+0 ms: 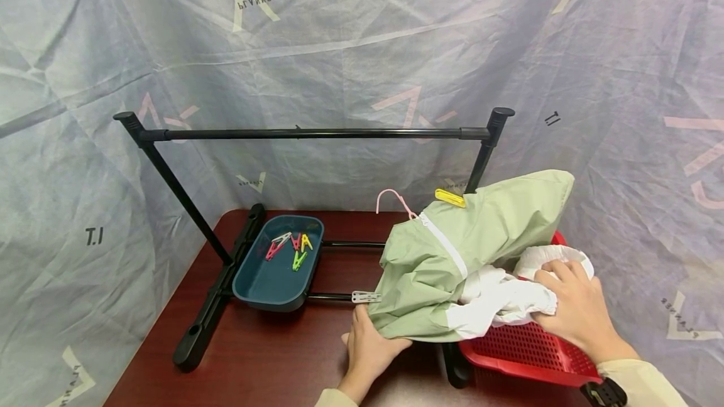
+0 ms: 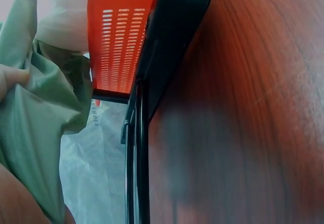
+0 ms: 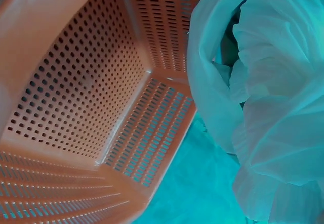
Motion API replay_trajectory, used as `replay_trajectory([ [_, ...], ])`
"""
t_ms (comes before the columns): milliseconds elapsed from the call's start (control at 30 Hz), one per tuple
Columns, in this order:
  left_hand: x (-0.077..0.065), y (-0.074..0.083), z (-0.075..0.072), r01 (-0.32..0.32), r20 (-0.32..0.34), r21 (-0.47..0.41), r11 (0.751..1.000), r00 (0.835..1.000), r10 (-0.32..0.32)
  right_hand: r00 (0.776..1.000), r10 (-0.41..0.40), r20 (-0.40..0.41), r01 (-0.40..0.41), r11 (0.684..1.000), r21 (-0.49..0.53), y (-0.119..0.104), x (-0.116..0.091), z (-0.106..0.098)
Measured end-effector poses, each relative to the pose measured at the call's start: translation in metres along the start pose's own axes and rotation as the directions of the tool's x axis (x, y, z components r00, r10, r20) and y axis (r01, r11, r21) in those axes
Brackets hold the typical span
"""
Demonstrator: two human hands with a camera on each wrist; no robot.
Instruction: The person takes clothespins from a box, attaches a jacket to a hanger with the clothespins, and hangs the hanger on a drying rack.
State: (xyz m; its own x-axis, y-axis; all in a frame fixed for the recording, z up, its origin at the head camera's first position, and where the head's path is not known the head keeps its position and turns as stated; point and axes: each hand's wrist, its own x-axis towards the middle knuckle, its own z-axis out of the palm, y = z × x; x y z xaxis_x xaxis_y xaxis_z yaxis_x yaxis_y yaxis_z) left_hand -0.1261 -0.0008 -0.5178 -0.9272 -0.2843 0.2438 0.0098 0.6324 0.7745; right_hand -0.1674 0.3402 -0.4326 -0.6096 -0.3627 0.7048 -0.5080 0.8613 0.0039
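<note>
A light green jacket (image 1: 418, 294) with a white zipper and white fabric (image 1: 498, 297) at its lower right hangs tilted between both hands. A pink hanger (image 1: 394, 195) pokes its hook out at the collar. Clipped to the jacket are a yellow clothespin (image 1: 450, 198) and a white clothespin (image 1: 366, 297). My left hand (image 1: 370, 344) grips the green cloth at its lower left edge, below the white clothespin; the left wrist view shows fingers on the folded cloth. Over the basket, my right hand (image 1: 574, 306) holds the white fabric, its fingers bent over it.
Beneath the jacket's right side stands a red perforated basket (image 1: 526, 366). A black rack (image 1: 317, 134) spans the dark red table (image 1: 266, 357). Between its left foot and the jacket sits a blue tray (image 1: 257, 287) with several coloured clothespins (image 1: 298, 260). Printed sheeting hangs behind.
</note>
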Motion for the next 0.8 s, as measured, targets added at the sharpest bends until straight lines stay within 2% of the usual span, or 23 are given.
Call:
replay_trajectory([
  [333, 0.002, -0.006, -0.008, 0.005, 0.013, 0.007, 1.000, 1.000, -0.005, 1.000, -0.014, -0.003, 0.014, 1.000, 0.018, -0.009, 0.005, -0.002],
  [800, 0.006, -0.012, -0.019, -0.015, -0.023, 0.026, 1.000, 1.000, 0.016, 1.000, -0.012, -0.026, 0.014, 0.999, 0.045, -0.023, 0.013, -0.001],
])
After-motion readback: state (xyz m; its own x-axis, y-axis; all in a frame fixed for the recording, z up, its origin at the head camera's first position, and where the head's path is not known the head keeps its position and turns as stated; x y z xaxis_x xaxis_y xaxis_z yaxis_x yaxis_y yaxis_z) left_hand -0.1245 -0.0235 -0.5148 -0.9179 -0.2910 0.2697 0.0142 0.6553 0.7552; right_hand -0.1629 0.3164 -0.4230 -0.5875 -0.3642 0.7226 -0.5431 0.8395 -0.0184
